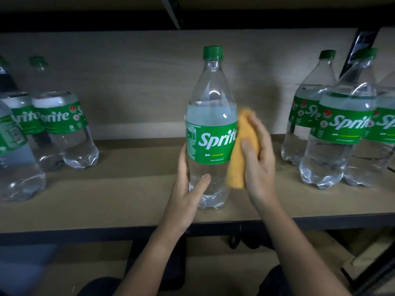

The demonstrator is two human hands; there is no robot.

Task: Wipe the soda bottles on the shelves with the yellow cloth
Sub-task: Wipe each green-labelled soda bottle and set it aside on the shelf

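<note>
- The centre bottle (210, 129) stood upright on the shelf board (132, 189), near its front edge, long axis vertical, well apart from the bottle groups at left (62, 124) and right (339, 133).
- The left hand (188, 189) gripped the lower body from the left, thumb across the front.
- The right hand (256, 159) held the yellow cloth (243, 146), fingers curled over it, pressing it against the bottle's right flank at label height.
- Judgement: the cloth lay directly right of the bottle, so the wipe would run along the vertical axis or around the wall while the left hand steadied it.
</note>
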